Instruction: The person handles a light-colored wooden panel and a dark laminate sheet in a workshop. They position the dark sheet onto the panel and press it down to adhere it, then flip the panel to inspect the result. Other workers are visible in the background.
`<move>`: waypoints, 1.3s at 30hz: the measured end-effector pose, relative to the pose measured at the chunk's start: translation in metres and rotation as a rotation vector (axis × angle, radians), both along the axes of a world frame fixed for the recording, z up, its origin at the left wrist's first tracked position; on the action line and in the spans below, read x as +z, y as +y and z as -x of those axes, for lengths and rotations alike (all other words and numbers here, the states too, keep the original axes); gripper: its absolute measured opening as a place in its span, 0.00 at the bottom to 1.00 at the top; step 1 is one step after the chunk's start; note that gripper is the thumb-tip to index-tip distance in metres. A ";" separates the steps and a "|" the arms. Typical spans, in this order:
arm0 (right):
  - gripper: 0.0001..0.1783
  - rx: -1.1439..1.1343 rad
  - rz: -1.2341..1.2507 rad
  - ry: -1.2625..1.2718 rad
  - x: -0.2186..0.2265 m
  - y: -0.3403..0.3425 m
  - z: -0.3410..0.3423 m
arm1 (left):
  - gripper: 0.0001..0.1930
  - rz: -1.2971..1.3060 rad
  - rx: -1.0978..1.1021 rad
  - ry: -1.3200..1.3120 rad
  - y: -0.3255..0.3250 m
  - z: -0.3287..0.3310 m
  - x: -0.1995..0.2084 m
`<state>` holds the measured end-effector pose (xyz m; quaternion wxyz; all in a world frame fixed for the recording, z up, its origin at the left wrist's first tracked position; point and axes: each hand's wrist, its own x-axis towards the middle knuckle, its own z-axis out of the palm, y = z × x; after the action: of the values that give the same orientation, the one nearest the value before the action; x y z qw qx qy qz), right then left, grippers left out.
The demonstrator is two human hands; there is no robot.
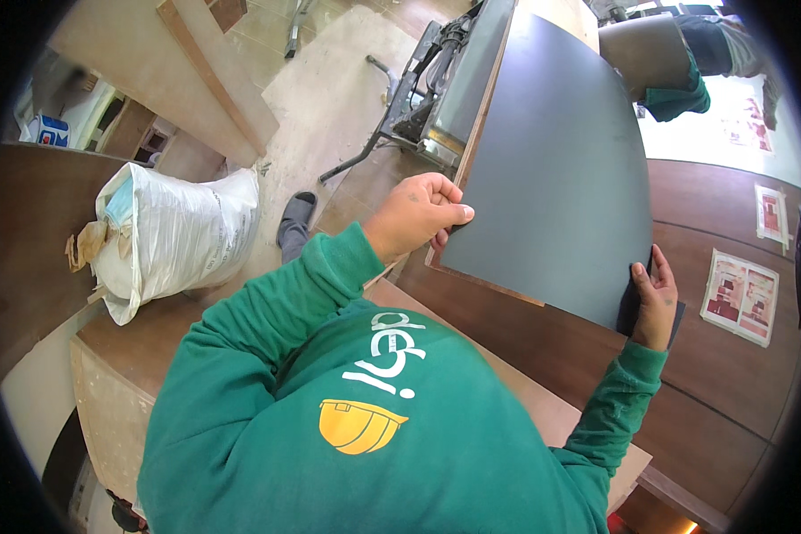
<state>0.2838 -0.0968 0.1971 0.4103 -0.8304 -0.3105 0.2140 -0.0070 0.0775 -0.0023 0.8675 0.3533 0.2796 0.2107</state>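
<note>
A large dark grey laminate sheet (556, 169) lies over a wooden board (489, 283), whose brown edge shows along the left and near sides. At the near left corner my left hand (423, 209) is closed, thumb and fingers pinching the sheet's edge. My right hand (655, 298) grips the sheet's right edge near its close corner, the thumb on top and the other fingers partly hidden behind the edge. The sheet bows slightly between the two hands. Green sleeves cover both my forearms.
A stuffed white sack (191, 231) stands at left. Beyond the board's left side is a machine with black metal legs (392, 120). Another person (712, 53) is at the far right. Brown panels with taped printed sheets (740, 296) line the right; a wooden surface (543, 405) lies close to me.
</note>
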 end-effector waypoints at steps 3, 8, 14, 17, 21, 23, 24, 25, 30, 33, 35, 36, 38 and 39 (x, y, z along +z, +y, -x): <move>0.36 0.066 0.020 0.013 0.033 0.003 -0.005 | 0.11 0.082 -0.023 -0.124 0.003 0.004 0.021; 0.35 0.138 0.050 -0.045 0.088 0.015 -0.011 | 0.11 0.135 -0.073 -0.338 0.005 0.000 0.049; 0.33 0.145 -0.008 -0.135 0.090 0.017 -0.002 | 0.10 -0.096 -0.047 -0.242 0.018 0.000 0.051; 0.32 0.133 -0.026 -0.148 0.082 0.014 -0.005 | 0.11 -0.134 -0.042 -0.200 0.013 -0.003 0.042; 0.32 0.138 -0.060 -0.120 0.067 0.009 -0.008 | 0.11 -0.123 -0.059 -0.166 0.009 -0.005 0.032; 0.32 0.140 -0.080 -0.090 0.060 0.009 -0.007 | 0.10 -0.119 -0.061 -0.144 0.007 -0.006 0.027; 0.33 0.126 -0.077 -0.084 0.056 0.009 -0.008 | 0.09 -0.124 -0.062 -0.140 0.007 -0.006 0.025; 0.33 0.120 -0.076 -0.069 0.053 0.007 -0.010 | 0.09 -0.128 -0.064 -0.135 0.008 -0.007 0.022; 0.33 0.093 -0.062 -0.015 0.045 0.003 -0.014 | 0.10 -0.068 -0.190 0.019 0.032 -0.012 0.003; 0.33 0.056 -0.083 0.001 0.046 0.005 -0.008 | 0.13 -0.147 -0.125 0.049 0.060 -0.029 -0.017; 0.33 0.025 -0.091 0.015 0.055 0.006 -0.003 | 0.13 -0.171 -0.052 -0.002 0.093 -0.048 -0.029; 0.33 0.007 -0.087 0.023 0.060 0.006 0.000 | 0.15 -0.232 -0.038 0.028 0.115 -0.063 -0.032; 0.33 -0.035 -0.057 0.041 0.069 0.012 0.007 | 0.15 -0.316 -0.014 0.143 0.164 -0.091 -0.023; 0.33 -0.064 -0.027 0.052 0.075 0.016 0.010 | 0.15 -0.353 -0.006 0.196 0.189 -0.108 -0.020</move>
<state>0.2735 -0.0808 0.2725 0.4359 -0.8285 -0.2759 0.2179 0.1013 0.2660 -0.0224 0.7611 0.5197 0.3206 0.2186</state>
